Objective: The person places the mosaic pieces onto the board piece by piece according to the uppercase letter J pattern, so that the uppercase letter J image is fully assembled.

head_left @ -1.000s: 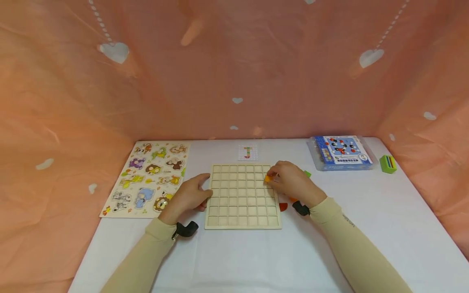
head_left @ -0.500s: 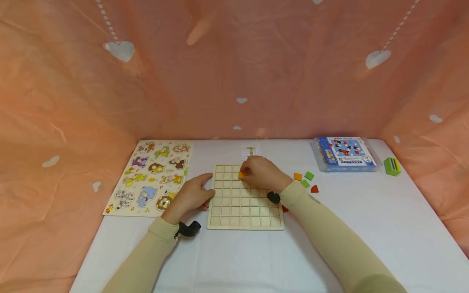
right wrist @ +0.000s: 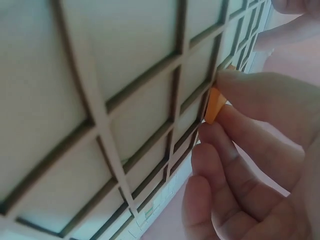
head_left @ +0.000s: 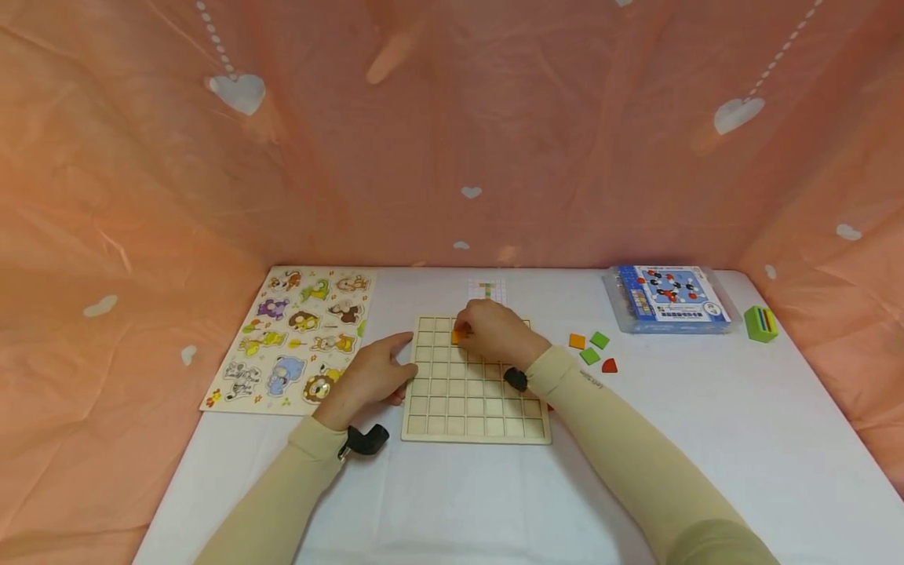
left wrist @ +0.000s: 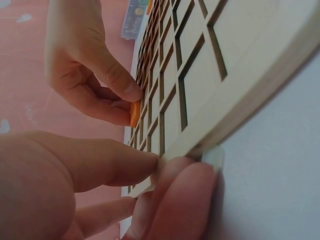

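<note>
A square wooden grid board (head_left: 476, 428) lies on the white table. My right hand (head_left: 487, 329) is over its far rows and pinches an orange square tile (right wrist: 215, 104) between thumb and fingers. The tile stands tilted at the grid's ridges, in the left part of the second row from the far edge. At the board's left edge, my left hand (head_left: 374, 373) grips the rim, thumb on top and fingers curled against the side in the left wrist view. Behind the board, a small pattern card (head_left: 487, 289) is partly hidden by my right hand.
Right of the board lie an orange tile (head_left: 577, 340), two green tiles (head_left: 599, 340) and a red quarter-round piece (head_left: 610, 366). An animal puzzle board (head_left: 289, 337) lies at left. A plastic case (head_left: 671, 298) and a green block (head_left: 761, 323) stand at back right.
My right hand has carried the orange tile leftward from the board's right edge to the left part of its far rows. The left hand stays on the rim; the whole view has shifted slightly.
</note>
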Demonstrator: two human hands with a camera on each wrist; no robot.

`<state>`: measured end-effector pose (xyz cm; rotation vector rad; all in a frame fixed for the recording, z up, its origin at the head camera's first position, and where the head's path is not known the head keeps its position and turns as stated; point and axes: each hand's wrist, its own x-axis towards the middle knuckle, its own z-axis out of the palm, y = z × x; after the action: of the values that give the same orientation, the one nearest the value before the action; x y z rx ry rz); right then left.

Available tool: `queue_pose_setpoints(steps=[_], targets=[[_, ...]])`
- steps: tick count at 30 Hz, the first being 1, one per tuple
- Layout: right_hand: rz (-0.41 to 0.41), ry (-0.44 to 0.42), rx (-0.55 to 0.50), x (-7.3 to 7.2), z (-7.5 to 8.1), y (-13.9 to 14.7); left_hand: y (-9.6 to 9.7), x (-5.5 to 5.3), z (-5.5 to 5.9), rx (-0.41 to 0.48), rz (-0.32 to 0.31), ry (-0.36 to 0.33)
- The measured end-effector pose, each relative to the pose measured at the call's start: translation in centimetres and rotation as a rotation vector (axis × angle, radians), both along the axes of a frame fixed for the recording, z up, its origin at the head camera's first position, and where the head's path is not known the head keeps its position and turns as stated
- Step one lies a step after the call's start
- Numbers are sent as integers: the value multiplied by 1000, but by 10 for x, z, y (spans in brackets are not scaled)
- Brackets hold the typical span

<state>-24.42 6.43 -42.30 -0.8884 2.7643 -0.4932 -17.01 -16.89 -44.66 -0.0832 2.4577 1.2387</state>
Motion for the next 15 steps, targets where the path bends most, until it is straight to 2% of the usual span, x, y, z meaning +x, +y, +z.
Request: queue_pose_setpoints(steps=[9, 15], targets=[[17, 40, 3, 0, -2, -2, 0, -1, 3, -21, 2, 3], [20, 34, 20, 1, -2, -1, 0, 0, 1, -11, -6, 18]])
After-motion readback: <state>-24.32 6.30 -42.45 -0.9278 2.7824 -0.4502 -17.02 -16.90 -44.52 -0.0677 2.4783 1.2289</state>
